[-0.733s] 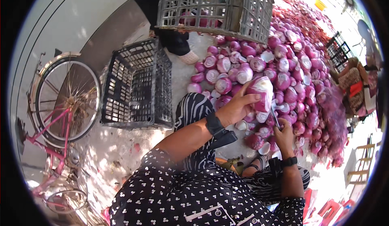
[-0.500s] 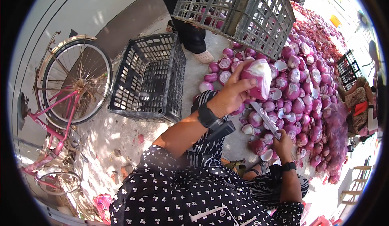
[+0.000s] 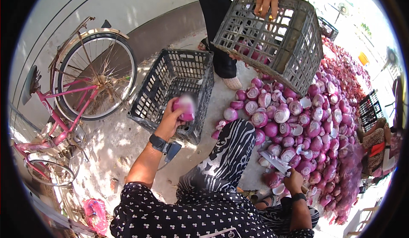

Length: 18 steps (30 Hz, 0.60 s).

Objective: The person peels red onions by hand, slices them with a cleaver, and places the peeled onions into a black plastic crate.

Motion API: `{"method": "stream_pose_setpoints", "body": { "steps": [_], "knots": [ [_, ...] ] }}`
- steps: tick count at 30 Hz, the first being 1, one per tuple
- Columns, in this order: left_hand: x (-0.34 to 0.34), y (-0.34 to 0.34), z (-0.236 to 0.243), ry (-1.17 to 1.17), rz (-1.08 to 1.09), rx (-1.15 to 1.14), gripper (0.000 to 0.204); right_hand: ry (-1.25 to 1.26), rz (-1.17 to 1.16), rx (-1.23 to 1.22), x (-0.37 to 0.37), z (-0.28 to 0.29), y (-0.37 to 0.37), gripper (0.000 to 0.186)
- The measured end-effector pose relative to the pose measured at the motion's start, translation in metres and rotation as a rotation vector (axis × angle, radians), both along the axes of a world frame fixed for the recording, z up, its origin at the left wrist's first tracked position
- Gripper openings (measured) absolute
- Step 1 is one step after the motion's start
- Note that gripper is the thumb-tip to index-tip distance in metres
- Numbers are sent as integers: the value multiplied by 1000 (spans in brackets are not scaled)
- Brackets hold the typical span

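The left hand (image 3: 172, 118) has swung away from the onion pile (image 3: 298, 127) toward ten o'clock, its grip closed around a peeled onion (image 3: 185, 108) just before the empty crate (image 3: 174, 88). The right hand (image 3: 294, 180) pinches a knife (image 3: 275, 161) low at four o'clock.

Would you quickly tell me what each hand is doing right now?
Left hand: closed on a red onion.
Right hand: closed on a knife.
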<state>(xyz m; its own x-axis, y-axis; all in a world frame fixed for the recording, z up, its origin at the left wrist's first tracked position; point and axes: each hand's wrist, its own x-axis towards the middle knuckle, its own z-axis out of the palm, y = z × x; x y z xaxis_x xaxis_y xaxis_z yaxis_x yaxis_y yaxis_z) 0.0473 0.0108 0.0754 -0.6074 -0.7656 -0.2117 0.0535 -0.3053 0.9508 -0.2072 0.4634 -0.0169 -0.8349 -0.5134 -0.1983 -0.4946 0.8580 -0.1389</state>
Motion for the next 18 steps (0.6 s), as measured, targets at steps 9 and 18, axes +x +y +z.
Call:
{"method": "stream_pose_setpoints", "body": {
  "steps": [9, 18],
  "knots": [
    [13, -20, -28, -190, 123, -71, 67, -1, 64, 53, 11, 2, -3, 24],
    [9, -19, -41, -233, 42, -50, 71, 17, 87, 11, 12, -8, 5, 26]
  ]
}}
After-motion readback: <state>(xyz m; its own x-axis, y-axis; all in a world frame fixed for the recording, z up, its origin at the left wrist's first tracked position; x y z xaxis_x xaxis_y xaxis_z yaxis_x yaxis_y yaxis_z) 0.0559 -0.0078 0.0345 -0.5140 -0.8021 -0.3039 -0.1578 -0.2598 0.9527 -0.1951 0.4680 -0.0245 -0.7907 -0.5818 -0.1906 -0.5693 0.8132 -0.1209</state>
